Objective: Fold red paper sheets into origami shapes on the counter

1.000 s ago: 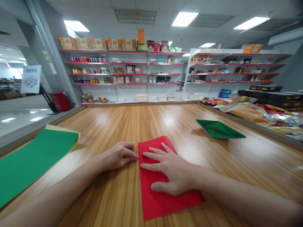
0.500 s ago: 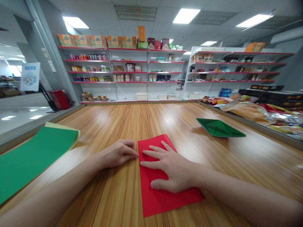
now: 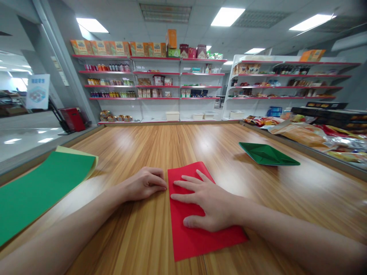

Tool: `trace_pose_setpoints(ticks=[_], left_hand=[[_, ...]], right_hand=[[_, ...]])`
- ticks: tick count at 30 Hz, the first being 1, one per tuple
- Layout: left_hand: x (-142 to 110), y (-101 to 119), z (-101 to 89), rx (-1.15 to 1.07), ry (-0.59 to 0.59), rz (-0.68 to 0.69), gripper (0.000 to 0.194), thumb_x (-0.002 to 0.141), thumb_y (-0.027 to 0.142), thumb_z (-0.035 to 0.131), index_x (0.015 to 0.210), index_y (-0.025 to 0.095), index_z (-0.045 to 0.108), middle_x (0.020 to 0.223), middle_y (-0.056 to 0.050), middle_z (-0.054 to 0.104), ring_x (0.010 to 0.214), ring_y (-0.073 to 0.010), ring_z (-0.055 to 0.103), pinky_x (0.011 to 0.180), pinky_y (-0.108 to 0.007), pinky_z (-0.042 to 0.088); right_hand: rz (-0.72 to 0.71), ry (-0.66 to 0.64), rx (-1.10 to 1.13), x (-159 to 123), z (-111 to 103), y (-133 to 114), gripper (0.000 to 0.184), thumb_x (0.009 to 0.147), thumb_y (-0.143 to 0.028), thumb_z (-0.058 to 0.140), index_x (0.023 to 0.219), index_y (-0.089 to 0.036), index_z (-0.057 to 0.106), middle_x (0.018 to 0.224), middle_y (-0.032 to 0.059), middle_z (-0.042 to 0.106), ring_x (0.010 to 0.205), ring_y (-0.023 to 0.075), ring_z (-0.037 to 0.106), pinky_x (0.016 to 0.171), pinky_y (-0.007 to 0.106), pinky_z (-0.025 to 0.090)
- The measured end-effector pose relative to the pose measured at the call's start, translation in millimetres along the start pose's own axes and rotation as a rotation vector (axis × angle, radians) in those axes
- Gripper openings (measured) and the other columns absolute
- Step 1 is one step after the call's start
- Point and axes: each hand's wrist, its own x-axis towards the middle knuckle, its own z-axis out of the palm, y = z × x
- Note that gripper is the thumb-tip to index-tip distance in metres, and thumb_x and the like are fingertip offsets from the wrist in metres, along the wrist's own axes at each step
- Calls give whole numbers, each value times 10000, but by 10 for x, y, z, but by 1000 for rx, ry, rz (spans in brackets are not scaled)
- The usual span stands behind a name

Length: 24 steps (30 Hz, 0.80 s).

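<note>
A folded red sheet of paper [image 3: 197, 236] lies on the wooden table [image 3: 137, 152] in front of me. My right hand [image 3: 206, 202] rests flat on it with fingers spread, pressing it down. My left hand [image 3: 145, 183] sits just left of the sheet with its fingers curled, the fingertips touching the paper's left folded edge.
A stack of green and yellow sheets [image 3: 40, 187] lies at the left edge of the table. A folded green paper shape [image 3: 268, 154] sits at the right. Snack packets [image 3: 309, 135] line a counter on the right. Store shelves [image 3: 155, 88] stand behind.
</note>
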Motion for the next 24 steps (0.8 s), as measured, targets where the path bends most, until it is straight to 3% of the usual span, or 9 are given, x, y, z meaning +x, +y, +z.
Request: trace_pose_setpoints(ticks=[24], left_hand=[[20, 8, -26, 85, -18, 62, 229, 906, 209, 512, 917, 178, 738, 778, -59, 596, 666, -116, 551, 600, -206, 414]], right_hand=[[2, -1, 10, 8, 12, 2, 626, 829, -590, 481, 1388, -322, 398, 1472, 88, 340, 1354, 350, 263, 1069, 594, 119]])
